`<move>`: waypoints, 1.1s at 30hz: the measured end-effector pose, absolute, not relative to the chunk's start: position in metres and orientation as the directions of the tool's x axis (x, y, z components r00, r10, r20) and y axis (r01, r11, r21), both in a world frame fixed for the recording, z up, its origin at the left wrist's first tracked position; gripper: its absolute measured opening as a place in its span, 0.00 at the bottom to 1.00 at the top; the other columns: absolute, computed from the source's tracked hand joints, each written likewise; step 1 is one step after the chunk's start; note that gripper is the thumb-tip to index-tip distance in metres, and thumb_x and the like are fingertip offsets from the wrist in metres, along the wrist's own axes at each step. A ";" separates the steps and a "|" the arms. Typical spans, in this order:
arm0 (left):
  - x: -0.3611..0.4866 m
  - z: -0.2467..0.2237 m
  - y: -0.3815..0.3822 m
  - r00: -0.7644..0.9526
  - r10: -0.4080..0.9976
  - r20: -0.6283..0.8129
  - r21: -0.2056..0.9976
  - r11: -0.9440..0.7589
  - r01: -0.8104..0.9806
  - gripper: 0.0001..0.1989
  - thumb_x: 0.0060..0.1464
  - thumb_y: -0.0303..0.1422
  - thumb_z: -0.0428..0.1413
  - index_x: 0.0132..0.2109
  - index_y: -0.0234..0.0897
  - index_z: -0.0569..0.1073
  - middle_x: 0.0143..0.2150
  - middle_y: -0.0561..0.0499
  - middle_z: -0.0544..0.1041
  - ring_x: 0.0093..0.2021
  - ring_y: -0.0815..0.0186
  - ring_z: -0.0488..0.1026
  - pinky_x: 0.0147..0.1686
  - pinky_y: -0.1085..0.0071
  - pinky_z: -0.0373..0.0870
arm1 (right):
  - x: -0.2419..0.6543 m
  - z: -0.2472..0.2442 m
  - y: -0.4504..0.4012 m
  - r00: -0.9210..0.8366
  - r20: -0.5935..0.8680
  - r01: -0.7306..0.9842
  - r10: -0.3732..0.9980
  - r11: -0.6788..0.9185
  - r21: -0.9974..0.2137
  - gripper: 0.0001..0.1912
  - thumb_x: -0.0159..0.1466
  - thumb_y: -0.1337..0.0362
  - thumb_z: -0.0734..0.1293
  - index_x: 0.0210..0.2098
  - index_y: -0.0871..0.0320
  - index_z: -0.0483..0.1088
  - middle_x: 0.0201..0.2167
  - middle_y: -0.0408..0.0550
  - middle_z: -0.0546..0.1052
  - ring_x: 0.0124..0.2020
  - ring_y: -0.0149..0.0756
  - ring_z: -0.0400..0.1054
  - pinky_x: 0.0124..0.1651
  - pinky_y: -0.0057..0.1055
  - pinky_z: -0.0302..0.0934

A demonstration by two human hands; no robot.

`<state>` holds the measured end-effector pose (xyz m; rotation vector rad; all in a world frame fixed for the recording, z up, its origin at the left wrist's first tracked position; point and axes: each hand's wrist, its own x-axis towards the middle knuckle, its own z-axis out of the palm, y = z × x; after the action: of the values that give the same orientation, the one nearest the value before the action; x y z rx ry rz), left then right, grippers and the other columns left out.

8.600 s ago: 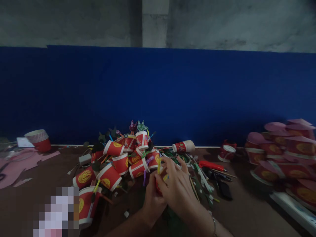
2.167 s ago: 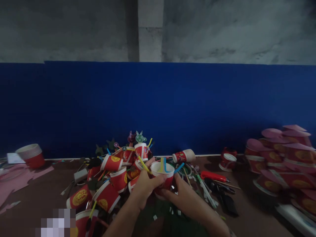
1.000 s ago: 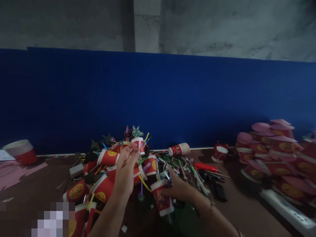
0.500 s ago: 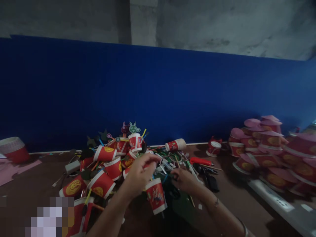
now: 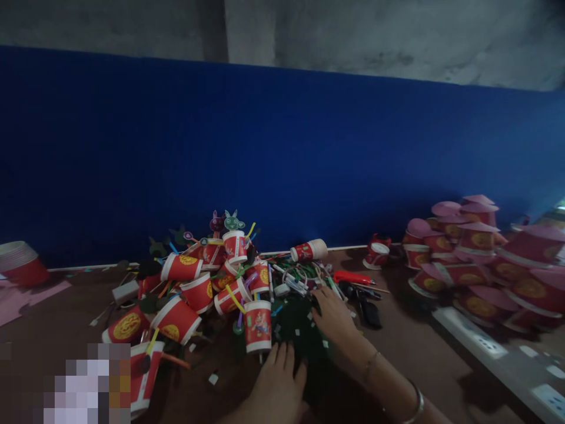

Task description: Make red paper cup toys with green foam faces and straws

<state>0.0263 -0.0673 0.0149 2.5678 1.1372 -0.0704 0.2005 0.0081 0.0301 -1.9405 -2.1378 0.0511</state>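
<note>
My left hand (image 5: 278, 383) lies low in the middle, fingers stretched out and holding nothing. Just beyond its fingertips stands a red paper cup (image 5: 258, 327) printed with a rabbit, a thin stick poking out below it. My right hand (image 5: 333, 318) rests over a dark green sheet (image 5: 300, 353) strewn with small white scraps, its fingers extended beside a tangle of straws and cables. Whatever is beneath its fingertips is hidden. Left of the hands, several red cups (image 5: 197, 292) are heaped with coloured straws and rabbit cutouts (image 5: 233, 221).
Pink-topped red cups (image 5: 481, 238) are piled at the right, behind a white power strip (image 5: 470, 333). A red cutter (image 5: 353, 278) and a black object (image 5: 369, 314) lie beyond my right hand. Stacked cups (image 5: 22, 262) stand far left. A blue partition (image 5: 282, 159) runs behind.
My left hand has left the clutter and come down towards me. The rabbit-printed cup has shifted up and left and stands straighter. My right hand stays near the tangle, its fingers more extended.
</note>
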 end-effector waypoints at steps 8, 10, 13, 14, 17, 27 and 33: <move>0.004 -0.023 -0.078 0.645 0.761 -0.073 0.280 -0.605 0.745 0.28 0.54 0.39 0.52 0.59 0.27 0.63 0.60 0.31 0.63 0.60 0.46 0.59 0.57 0.51 0.57 | 0.181 0.046 -0.026 -0.349 -0.107 0.875 0.931 0.283 -0.391 0.10 0.52 0.65 0.64 0.33 0.60 0.73 0.35 0.52 0.75 0.39 0.41 0.67 0.41 0.31 0.59; 0.005 -0.028 -0.079 0.643 0.765 -0.036 0.253 -0.615 0.746 0.27 0.54 0.36 0.52 0.59 0.28 0.63 0.59 0.33 0.65 0.59 0.48 0.61 0.56 0.52 0.59 | 0.176 0.047 -0.035 -0.386 -0.138 0.881 0.912 0.320 -0.348 0.15 0.48 0.68 0.65 0.36 0.61 0.72 0.39 0.55 0.74 0.42 0.44 0.65 0.44 0.33 0.57; 0.005 -0.030 -0.079 0.653 0.758 -0.008 0.202 -0.638 0.743 0.26 0.54 0.35 0.51 0.59 0.30 0.63 0.61 0.36 0.64 0.58 0.49 0.61 0.55 0.55 0.61 | 0.172 0.042 -0.038 -0.332 -0.167 0.910 0.928 0.268 -0.317 0.14 0.46 0.72 0.64 0.34 0.62 0.72 0.40 0.55 0.73 0.43 0.44 0.64 0.44 0.33 0.56; 0.005 -0.031 -0.079 0.655 0.756 -0.003 0.188 -0.643 0.743 0.26 0.54 0.35 0.51 0.59 0.30 0.63 0.61 0.37 0.64 0.58 0.50 0.61 0.55 0.55 0.61 | 0.172 0.040 -0.037 -0.309 -0.182 0.915 0.933 0.239 -0.326 0.13 0.46 0.72 0.63 0.32 0.62 0.72 0.39 0.54 0.73 0.43 0.43 0.64 0.43 0.32 0.56; 0.002 -0.034 -0.078 0.654 0.756 0.037 0.166 -0.650 0.742 0.27 0.54 0.36 0.51 0.59 0.29 0.63 0.61 0.37 0.63 0.59 0.50 0.61 0.55 0.57 0.60 | 0.174 0.033 -0.030 -0.288 -0.237 0.903 0.928 0.180 -0.391 0.09 0.48 0.73 0.62 0.27 0.61 0.72 0.33 0.50 0.75 0.36 0.37 0.66 0.36 0.28 0.55; 0.001 -0.044 -0.078 0.656 0.751 0.069 0.108 -0.660 0.744 0.30 0.54 0.38 0.51 0.62 0.29 0.60 0.61 0.36 0.63 0.56 0.48 0.64 0.50 0.57 0.64 | 0.171 0.033 -0.028 -0.190 -0.223 0.910 0.956 0.086 -0.405 0.12 0.50 0.67 0.66 0.35 0.60 0.72 0.36 0.51 0.76 0.38 0.40 0.68 0.37 0.29 0.56; 0.003 -0.042 -0.078 0.686 0.718 0.122 0.051 -0.695 0.718 0.27 0.55 0.38 0.50 0.61 0.33 0.60 0.59 0.39 0.67 0.54 0.51 0.65 0.50 0.57 0.63 | 0.159 0.033 -0.024 -0.187 -0.094 0.906 0.978 0.134 -0.401 0.14 0.53 0.67 0.63 0.39 0.64 0.70 0.40 0.57 0.73 0.46 0.47 0.65 0.48 0.37 0.56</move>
<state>0.0029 -0.0778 -0.0420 2.8850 1.2281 0.2087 0.1588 -0.0245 0.0334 -1.8686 -2.2138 0.5567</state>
